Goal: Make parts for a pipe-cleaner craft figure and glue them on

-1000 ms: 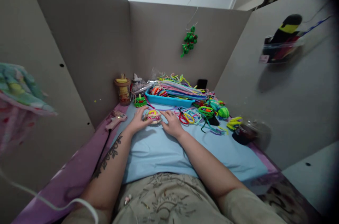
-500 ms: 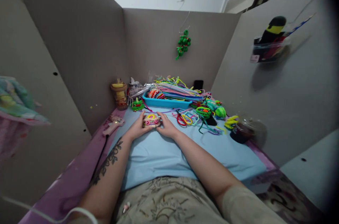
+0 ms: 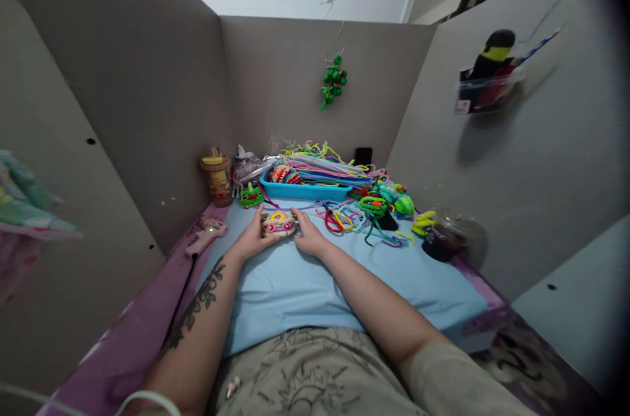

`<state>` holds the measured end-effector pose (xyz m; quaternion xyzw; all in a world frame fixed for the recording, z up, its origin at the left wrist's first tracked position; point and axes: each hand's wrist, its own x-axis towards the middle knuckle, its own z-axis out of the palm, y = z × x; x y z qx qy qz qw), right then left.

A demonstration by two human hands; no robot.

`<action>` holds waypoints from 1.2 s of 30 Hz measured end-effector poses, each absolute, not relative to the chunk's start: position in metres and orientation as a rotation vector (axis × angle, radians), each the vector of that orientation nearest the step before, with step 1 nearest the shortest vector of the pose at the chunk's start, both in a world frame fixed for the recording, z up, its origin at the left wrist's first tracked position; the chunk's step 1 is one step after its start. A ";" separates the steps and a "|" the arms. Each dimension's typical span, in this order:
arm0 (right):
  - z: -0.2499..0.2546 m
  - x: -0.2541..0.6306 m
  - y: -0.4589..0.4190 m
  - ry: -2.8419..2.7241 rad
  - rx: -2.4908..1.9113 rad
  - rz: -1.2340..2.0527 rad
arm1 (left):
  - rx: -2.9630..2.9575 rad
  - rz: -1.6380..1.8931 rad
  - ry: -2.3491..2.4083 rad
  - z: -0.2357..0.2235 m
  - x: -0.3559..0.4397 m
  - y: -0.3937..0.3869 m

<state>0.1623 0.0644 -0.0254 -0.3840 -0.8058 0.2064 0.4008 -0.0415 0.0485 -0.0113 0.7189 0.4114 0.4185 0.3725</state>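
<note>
A small rounded toy of twisted pipe cleaners (image 3: 278, 224), cream with yellow, pink and purple coils, lies between my hands low over the blue cloth. My left hand (image 3: 252, 237) is curled round its left side, thumb along the lower front edge. On the opposite side, my right hand (image 3: 311, 236) bends its fingers against the toy's right edge, with the thumb at the lower corner. The toy's back and underside are hidden. Behind it lie loose pipe cleaners and a green pipe-cleaner toy (image 3: 251, 195).
A blue tray (image 3: 310, 192) piled with pipe cleaners stands at the back. A lidded cup (image 3: 216, 180) and a pink glue gun (image 3: 207, 237) are at left. Green toys (image 3: 374, 206) and a dark cup (image 3: 439, 244) lie at right. Grey panels (image 3: 295, 88) enclose the desk.
The view has turned slightly right, so the scene sits further left. My right thumb has eased outward from the toy's front; my left hand keeps its hold.
</note>
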 end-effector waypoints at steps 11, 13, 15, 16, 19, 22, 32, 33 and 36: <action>0.023 0.206 0.140 -1.604 -1.716 0.240 | 1.973 1.322 1.248 -0.015 -0.047 0.055; 0.028 0.215 0.153 -1.687 -1.903 0.204 | 1.954 1.470 1.260 -0.014 -0.049 0.058; 0.027 0.220 0.161 -1.806 -2.002 0.176 | 1.904 1.623 1.272 -0.013 -0.050 0.060; 0.025 0.221 0.163 -1.863 -2.010 0.168 | 1.866 1.693 1.287 -0.012 -0.051 0.061; 0.017 0.216 0.166 -2.007 -1.929 0.145 | 1.697 1.887 1.369 -0.009 -0.056 0.063; 0.011 0.198 0.171 -2.218 -1.789 0.085 | 1.443 2.041 1.412 -0.006 -0.060 0.065; 0.000 0.143 0.179 -2.361 -1.668 0.150 | 1.001 2.042 1.406 0.007 -0.062 0.058; 0.002 0.144 0.180 -2.353 -1.644 0.147 | 0.998 2.050 1.411 0.007 -0.062 0.058; 0.016 0.152 0.181 -2.313 -1.552 0.139 | 0.945 2.085 1.453 0.005 -0.065 0.059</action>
